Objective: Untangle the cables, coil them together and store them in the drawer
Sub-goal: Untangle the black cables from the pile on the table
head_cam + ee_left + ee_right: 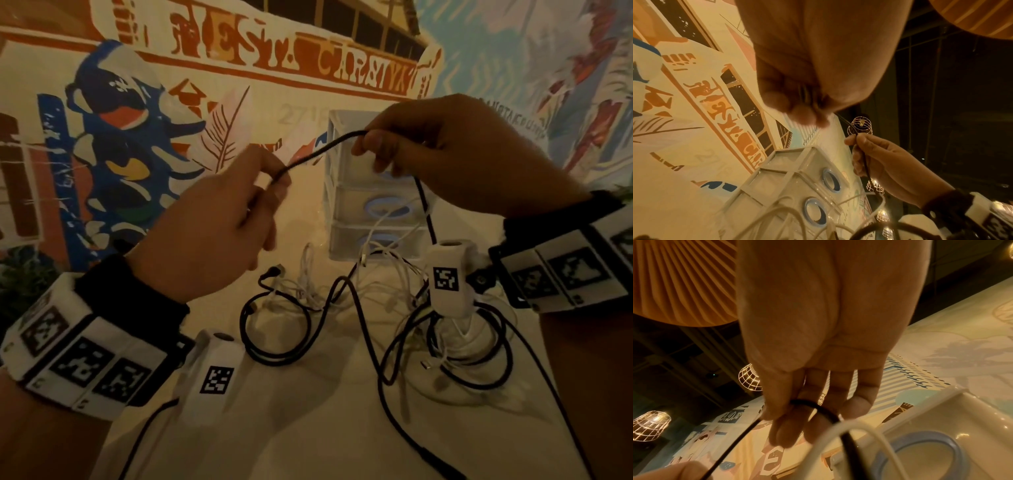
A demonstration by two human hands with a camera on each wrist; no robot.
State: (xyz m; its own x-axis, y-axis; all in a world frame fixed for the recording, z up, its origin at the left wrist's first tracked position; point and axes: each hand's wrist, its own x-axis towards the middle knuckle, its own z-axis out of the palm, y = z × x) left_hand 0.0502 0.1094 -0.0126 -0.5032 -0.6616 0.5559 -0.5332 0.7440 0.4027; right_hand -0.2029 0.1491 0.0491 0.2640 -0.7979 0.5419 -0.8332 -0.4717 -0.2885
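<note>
The left hand (219, 219) and right hand (455, 150) are pinching the black cable (318, 154), stretching a span between them — probably to trace it free — its rest trailing into the tangle (358, 308) before the drawer unit (337, 236).

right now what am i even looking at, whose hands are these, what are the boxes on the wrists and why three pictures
There is no machine here: these are a person's two bare hands. The wide picture comes from a camera worn on the head, looking down. The other two come from cameras strapped to the wrists beside the patterned wrist bands. They look along each hand, so the hand fills the frame. The left hand and the right hand each pinch the same black cable, which is stretched in the air between them. The rest of it trails down onto the pale table and loops through a tangle of white cables. Behind stands a small clear drawer unit with blue ring handles.
</note>
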